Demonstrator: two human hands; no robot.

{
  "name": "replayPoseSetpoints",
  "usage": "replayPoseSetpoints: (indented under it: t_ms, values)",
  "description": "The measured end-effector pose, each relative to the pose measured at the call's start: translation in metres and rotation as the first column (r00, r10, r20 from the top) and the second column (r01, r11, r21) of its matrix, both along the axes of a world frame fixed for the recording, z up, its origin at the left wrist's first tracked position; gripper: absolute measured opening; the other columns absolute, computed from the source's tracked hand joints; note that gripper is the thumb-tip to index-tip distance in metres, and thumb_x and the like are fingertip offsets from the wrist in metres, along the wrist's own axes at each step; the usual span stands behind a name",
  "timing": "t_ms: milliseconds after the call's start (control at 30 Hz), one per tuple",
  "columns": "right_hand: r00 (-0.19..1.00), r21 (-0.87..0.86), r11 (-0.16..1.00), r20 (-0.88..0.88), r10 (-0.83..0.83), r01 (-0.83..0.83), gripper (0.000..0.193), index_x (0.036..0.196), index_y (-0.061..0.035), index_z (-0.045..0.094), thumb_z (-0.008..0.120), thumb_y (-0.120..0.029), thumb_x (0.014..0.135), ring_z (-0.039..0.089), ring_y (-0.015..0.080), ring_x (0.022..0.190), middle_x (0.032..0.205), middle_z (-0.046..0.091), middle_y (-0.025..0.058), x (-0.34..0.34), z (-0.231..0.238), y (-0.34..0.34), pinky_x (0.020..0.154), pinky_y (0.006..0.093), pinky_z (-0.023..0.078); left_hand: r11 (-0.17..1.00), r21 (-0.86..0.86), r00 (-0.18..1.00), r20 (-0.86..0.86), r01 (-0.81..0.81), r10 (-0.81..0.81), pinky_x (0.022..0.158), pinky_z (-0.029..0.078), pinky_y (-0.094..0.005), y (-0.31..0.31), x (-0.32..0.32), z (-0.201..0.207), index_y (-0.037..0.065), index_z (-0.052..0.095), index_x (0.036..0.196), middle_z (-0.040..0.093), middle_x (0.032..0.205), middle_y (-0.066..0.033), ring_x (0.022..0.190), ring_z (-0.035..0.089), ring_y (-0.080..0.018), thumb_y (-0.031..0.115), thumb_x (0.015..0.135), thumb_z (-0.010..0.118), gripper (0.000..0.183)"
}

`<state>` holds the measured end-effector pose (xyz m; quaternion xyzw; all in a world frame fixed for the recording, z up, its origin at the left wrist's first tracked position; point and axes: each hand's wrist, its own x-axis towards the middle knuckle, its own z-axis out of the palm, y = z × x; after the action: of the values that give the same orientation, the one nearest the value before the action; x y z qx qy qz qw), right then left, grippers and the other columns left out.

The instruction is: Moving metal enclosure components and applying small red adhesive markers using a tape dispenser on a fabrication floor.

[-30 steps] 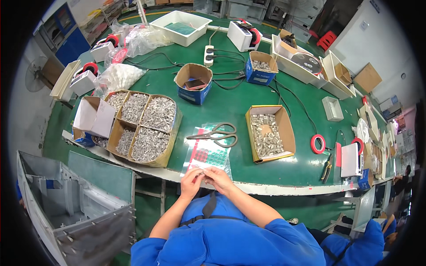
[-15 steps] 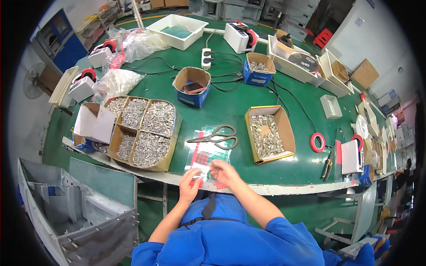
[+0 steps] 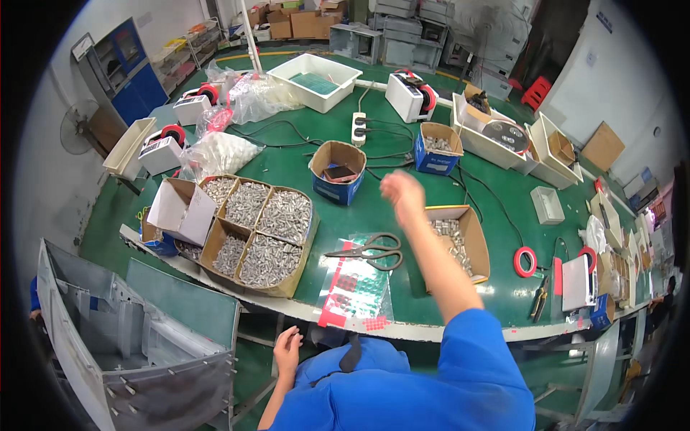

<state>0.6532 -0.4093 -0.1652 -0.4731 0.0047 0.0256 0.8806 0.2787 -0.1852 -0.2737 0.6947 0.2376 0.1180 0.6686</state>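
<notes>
And here's the green floor [image 3: 104, 215] running wide beneath a broad green table [image 3: 341, 221]! Over left, a standing fan [image 3: 77, 129] faces out by the pale wall [image 3: 44, 179], a blue cabinet [image 3: 136, 97] beyond it; at the back, cardboard boxes [image 3: 310, 24] and grey crates [image 3: 402, 47], and right, bright red seating [image 3: 536, 93]!

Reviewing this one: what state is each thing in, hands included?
Left hand: partly curled, grip unclear.
Right hand: blurred, grip unclear.
Scissors: blades together, handles spread.
Clear sheet: flat, partly under scissors.
Divided carton: open, holding metal pieces.
Yellow-edged box: open, partly behind right arm.
White tray: open, green contents.
Power strip: plugs inserted.
</notes>
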Motion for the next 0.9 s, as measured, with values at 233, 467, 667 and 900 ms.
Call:
replayPoseSetpoints:
  t_ms: [233,467,667,900]
  values:
    - [0.956,-0.448,0.853,-0.232,0.181,-0.27,0.019,0.089,0.0009,0.055,0.055,-0.017,0.082,0.054,0.0101,0.059,0.071,0.06,0.0063,-0.153,-0.105,0.024,0.055,0.0234,0.044,0.984,0.172,0.981,-0.18,-0.039,0.07,0.057,0.045,-0.022,0.014,-0.073,-0.048,0.001,0.059,0.096,0.057,0.078,-0.0058,0.064,0.054,-0.0096,0.005,0.077,0.058,0.02]
    - [0.943,-0.893,0.431,0.245,0.224,0.13,0.015,0.091,-0.0032,0.057,0.053,-0.007,0.076,0.055,0.0173,0.065,0.073,0.057,0.0095,-0.198,-0.147,-0.031,0.063,0.0283,0.045,0.947,0.27,0.805,-0.514,-0.176,0.296,0.057,0.043,-0.0253,0.002,-0.198,-0.095,0.008,0.062,0.096,0.056,0.064,-0.0035,0.058,0.05,-0.0107,0.008,0.071,0.053,0.026]
    - [0.917,-0.972,0.218,0.163,0.364,0.086,0.02,0.097,0.0033,0.05,0.045,-0.005,0.079,0.049,0.0267,0.079,0.089,0.049,0.0166,-0.232,-0.169,-0.086,0.071,0.0325,0.041,0.894,-0.119,0.68,-0.694,-0.433,0.237,0.083,0.042,-0.0297,-0.06,-0.257,-0.118,0.005,0.048,0.117,0.057,0.102,-0.0123,0.094,0.053,-0.0184,0.031,0.085,0.048,0.041]
    - [0.842,-0.977,0.172,0.199,0.502,0.128,0.021,0.1,0.0032,0.048,0.042,-0.005,0.081,0.049,0.0321,0.085,0.09,0.048,0.0172,-0.234,-0.168,-0.086,0.074,0.0359,0.04,0.915,-0.165,0.772,-0.602,-0.368,0.202,0.091,0.036,-0.0316,-0.112,-0.288,-0.142,0.001,0.049,0.113,0.052,0.114,-0.0142,0.106,0.049,-0.0243,0.034,0.089,0.035,0.043]
